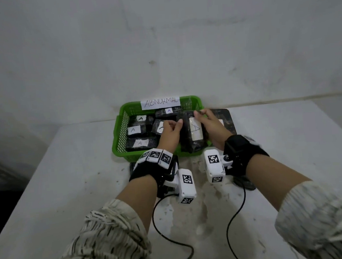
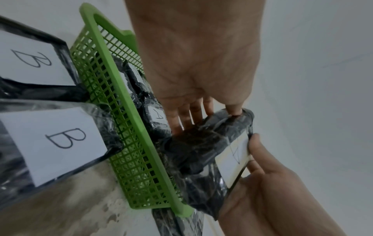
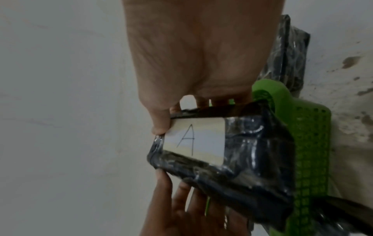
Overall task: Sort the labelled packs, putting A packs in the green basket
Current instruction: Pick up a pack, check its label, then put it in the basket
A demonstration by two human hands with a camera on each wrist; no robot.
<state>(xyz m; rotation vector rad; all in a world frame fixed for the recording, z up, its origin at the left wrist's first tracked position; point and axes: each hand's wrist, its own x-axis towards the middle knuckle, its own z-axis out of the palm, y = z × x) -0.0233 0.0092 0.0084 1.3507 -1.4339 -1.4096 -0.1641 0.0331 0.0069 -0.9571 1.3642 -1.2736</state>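
Observation:
A green basket with an "ABNORMAL" sign stands at the back of the table, with several black packs labelled A lying in it. Both hands hold another black pack labelled A over the basket's right part, its near end reaching over the front rim. My left hand grips the pack's left edge, thumb on its far corner. My right hand pinches the far end, its thumb on the white label and its fingers behind the pack. The left hand's fingers show below the pack.
Two black packs labelled B lie on the table outside the basket wall. Another dark pack lies right of the basket. The white wall rises just behind. Camera cables trail across the stained table.

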